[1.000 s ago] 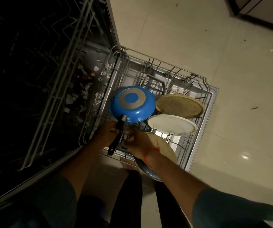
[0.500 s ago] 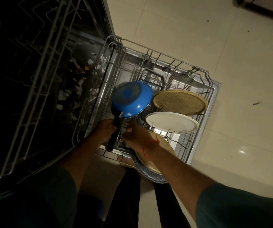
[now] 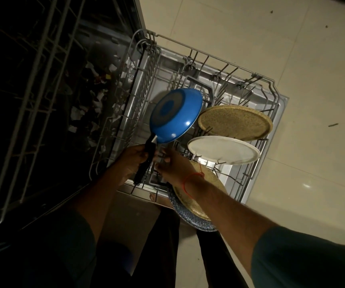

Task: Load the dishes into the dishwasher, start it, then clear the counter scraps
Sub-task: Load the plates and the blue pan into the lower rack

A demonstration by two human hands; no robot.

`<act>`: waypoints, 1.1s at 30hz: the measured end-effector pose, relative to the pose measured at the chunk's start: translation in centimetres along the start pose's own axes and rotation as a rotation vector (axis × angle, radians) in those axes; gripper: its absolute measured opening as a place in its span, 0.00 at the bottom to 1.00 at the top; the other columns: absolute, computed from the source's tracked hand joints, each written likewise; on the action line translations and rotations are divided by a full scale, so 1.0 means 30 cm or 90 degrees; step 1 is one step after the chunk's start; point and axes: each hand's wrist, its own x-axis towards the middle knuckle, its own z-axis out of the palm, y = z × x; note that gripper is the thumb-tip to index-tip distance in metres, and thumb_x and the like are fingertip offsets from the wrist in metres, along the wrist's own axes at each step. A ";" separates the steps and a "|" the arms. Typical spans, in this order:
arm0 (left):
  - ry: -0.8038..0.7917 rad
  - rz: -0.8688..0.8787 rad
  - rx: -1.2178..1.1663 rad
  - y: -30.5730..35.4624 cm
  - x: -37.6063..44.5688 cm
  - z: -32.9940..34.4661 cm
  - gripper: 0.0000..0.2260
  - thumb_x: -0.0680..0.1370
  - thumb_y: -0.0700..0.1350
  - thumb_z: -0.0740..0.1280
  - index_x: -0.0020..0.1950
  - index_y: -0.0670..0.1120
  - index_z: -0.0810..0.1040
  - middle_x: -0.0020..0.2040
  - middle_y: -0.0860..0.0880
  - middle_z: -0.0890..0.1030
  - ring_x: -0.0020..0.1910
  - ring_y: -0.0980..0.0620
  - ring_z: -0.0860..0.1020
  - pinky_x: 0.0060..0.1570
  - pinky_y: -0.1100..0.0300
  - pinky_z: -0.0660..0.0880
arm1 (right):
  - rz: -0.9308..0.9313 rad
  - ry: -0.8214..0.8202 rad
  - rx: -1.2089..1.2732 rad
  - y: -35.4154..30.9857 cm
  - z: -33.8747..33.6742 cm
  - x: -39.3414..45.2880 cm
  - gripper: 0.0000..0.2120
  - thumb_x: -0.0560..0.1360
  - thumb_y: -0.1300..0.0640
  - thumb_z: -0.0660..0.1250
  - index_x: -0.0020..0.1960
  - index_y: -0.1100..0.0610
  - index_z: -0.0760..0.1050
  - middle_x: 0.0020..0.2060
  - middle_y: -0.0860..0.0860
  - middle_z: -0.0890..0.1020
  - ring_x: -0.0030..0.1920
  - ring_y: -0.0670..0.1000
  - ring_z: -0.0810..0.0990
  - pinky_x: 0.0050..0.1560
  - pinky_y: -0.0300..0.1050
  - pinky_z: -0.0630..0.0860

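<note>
Pan held bottom-up over the pulled-out lower rack of the dishwasher.

Left hand [image 3: 133,161] has its fingers curled round the black handle [image 3: 145,162] of the blue frying pan [image 3: 175,115], whose long axis runs from the handle near the rack's front edge up to the bowl toward the rack's middle, its underside tilted up and to the left. Right hand [image 3: 172,166] sits just beside the handle, fingers bent toward the rack wires; whether it pinches anything cannot be told. In the lower rack [image 3: 271,88], along its right side, a speckled tan plate [image 3: 236,122] and a white plate [image 3: 223,150] stand tilted in the tines, and a second tan plate [image 3: 198,196] with a dark speckled plate [image 3: 188,219] sits at the front right corner, partly behind the right forearm.
</note>
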 end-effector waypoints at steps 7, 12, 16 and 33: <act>-0.065 -0.025 -0.092 0.005 0.012 0.007 0.14 0.83 0.33 0.60 0.60 0.47 0.81 0.53 0.51 0.87 0.56 0.53 0.84 0.53 0.59 0.81 | 0.011 0.006 0.001 0.031 0.017 0.003 0.20 0.75 0.51 0.64 0.67 0.44 0.70 0.57 0.49 0.83 0.55 0.53 0.82 0.57 0.51 0.79; -0.079 -0.030 -0.207 -0.029 -0.006 0.025 0.16 0.82 0.29 0.58 0.63 0.42 0.79 0.53 0.47 0.87 0.51 0.53 0.86 0.45 0.61 0.82 | 0.012 -0.001 0.009 0.035 0.000 -0.009 0.18 0.78 0.54 0.63 0.68 0.49 0.72 0.57 0.52 0.82 0.58 0.54 0.80 0.59 0.50 0.78; -0.083 -0.028 -0.225 -0.047 0.002 0.032 0.16 0.83 0.30 0.59 0.66 0.41 0.78 0.54 0.46 0.86 0.50 0.53 0.86 0.46 0.61 0.82 | 0.005 0.002 0.025 0.033 -0.008 -0.003 0.19 0.79 0.56 0.64 0.69 0.51 0.70 0.60 0.53 0.81 0.61 0.55 0.79 0.60 0.49 0.77; -0.182 0.037 -0.441 -0.080 -0.098 -0.023 0.31 0.56 0.43 0.88 0.58 0.48 0.87 0.45 0.48 0.82 0.41 0.55 0.81 0.39 0.62 0.80 | 0.018 -0.004 0.050 0.037 0.011 -0.041 0.22 0.79 0.55 0.65 0.72 0.53 0.70 0.63 0.54 0.80 0.63 0.56 0.78 0.58 0.43 0.73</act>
